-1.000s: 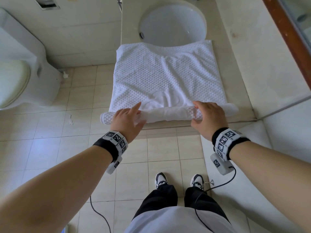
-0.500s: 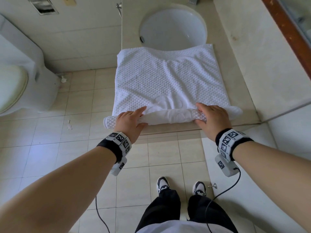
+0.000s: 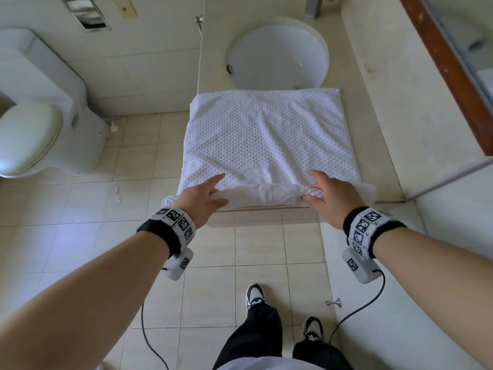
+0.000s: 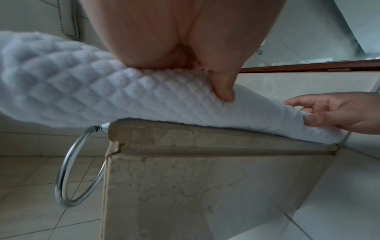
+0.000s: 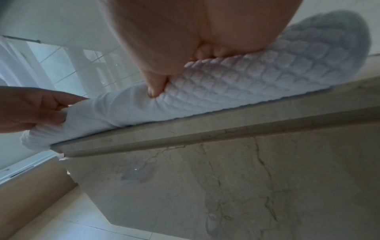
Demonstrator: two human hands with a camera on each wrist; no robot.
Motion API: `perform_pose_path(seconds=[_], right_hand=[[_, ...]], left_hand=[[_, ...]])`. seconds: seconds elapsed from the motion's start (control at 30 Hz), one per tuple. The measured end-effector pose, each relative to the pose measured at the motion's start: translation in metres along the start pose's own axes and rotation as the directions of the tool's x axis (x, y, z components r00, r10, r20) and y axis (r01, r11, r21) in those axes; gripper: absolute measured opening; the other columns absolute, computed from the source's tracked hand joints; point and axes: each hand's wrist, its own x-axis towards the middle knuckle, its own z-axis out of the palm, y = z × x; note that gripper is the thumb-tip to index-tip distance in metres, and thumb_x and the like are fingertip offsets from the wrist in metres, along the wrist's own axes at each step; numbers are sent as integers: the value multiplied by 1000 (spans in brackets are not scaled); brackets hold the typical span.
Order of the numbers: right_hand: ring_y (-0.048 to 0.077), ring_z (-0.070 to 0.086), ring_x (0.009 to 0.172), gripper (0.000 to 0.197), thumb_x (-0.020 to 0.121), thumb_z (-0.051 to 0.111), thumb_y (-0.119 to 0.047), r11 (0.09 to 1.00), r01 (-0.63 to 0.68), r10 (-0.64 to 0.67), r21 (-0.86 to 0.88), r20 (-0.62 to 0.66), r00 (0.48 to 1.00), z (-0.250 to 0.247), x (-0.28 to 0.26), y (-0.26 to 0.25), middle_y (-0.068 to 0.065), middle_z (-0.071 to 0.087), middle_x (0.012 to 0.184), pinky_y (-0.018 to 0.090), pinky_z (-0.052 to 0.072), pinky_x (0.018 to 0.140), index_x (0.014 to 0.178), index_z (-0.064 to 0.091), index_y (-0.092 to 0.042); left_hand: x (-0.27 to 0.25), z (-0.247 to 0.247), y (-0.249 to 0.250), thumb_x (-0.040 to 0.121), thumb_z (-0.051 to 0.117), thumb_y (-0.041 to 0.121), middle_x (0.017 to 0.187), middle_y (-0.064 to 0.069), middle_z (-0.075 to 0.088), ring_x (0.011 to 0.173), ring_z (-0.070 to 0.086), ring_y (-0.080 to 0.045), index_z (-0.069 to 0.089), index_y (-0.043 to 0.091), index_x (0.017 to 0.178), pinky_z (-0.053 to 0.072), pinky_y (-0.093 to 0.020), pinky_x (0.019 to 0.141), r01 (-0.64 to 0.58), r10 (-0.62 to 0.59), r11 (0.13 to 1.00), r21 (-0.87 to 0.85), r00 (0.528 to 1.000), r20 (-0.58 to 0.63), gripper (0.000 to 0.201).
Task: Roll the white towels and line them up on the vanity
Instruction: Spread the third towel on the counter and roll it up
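Observation:
A white waffle-textured towel (image 3: pixel 266 134) lies spread on the beige vanity (image 3: pixel 373 134), its far edge overlapping the sink (image 3: pixel 277 54). Its near edge is rolled into a thin roll (image 3: pixel 266 194) along the counter's front edge, and the roll's ends stick out past both hands. My left hand (image 3: pixel 217 189) grips the roll's left part, fingers over the top and thumb (image 4: pixel 224 91) pressed into the front. My right hand (image 3: pixel 317 186) grips the right part the same way, thumb (image 5: pixel 156 89) dug into the roll.
A toilet (image 3: pixel 34 124) stands at the left on the tiled floor. A chrome towel ring (image 4: pixel 69 175) hangs from the vanity's left corner. A wood-framed mirror (image 3: pixel 448 76) runs along the right wall. My feet (image 3: pixel 256 295) stand just before the counter.
Both hands have shifted on the roll: the fingers now stretch further forward over its top onto the flat towel. The roll still lies at the counter's front edge.

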Motion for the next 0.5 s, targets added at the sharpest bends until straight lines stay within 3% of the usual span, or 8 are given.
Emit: perform_pose_path(seconds=[0.17, 0.23, 0.33, 0.5], right_hand=[[24, 59, 118, 75, 90, 59, -59, 986, -127, 112, 108, 135, 985, -11, 11, -3, 6, 58, 137, 33, 47, 95, 151, 23, -35], [23, 58, 120, 76, 88, 59, -61, 976, -166, 142, 141, 165, 976, -12, 19, -3, 5, 57, 138, 35, 46, 97, 150, 22, -39], [23, 59, 114, 77, 85, 61, -64, 965, -206, 180, 160, 164, 970, -11, 28, 0, 4, 58, 134, 37, 49, 94, 148, 22, -43], [12, 59, 92, 76, 80, 69, -63, 966, -196, 179, 166, 110, 978, -11, 39, 3, -10, 59, 106, 37, 53, 87, 143, 34, -40]], left_hand=[[16, -7, -1, 92, 58, 53, 132, 7, 60, 99, 64, -13, 19, 59, 145, 55, -31, 81, 45, -45, 999, 10, 996, 72, 66], [25, -9, -2, 90, 58, 56, 132, 8, 56, 103, 63, -16, 18, 63, 142, 57, -36, 85, 70, -70, 997, 13, 995, 69, 66], [35, -8, -2, 84, 63, 58, 119, 14, 54, 108, 59, -18, 21, 61, 142, 52, -40, 94, 98, -99, 995, 31, 994, 47, 71], [41, -12, 11, 85, 68, 47, 119, 13, 49, 118, 45, -15, 28, 48, 147, 35, -42, 107, 16, 2, 981, 192, 995, -95, 73]])
